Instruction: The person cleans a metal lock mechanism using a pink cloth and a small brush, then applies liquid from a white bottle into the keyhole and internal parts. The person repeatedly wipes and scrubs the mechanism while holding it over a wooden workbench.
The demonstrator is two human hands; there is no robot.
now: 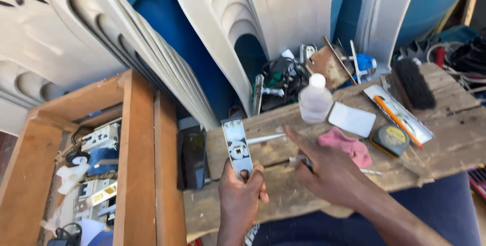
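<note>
Here the left hand (242, 191) is closed around the lower end of a flat metal plate (237, 146), holding it upright at the near left part of a rough wooden board (455, 124). The right hand (324, 167) rests on the board just beside it, forefinger stretched out and the other fingers curled around a thin metal tool (304, 161); how firmly it grips cannot be told, since the fingers cover most of the tool. A slim metal rod (266, 138) lies on the board between the plate and the right forefinger.

The work looks to be in its middle: the plate is in hand with its round opening showing, and nothing is visibly fitted into it yet.

The middle of the board is taken up by a pink cloth (347, 146), a white card (352, 119), a clear bottle (315, 99) and a tape measure (391, 138), all close to the right hand. A brush (414, 83) and an orange-handled tool (397, 115) lie further right. The board's left edge ends just beside the plate, with a dark phone (192, 157) and a wooden crate (136, 149) beyond it. Open room is mainly the bare near strip of the board in front of the hands; stacked white plastic chairs (228, 28) close off the far side.
</note>
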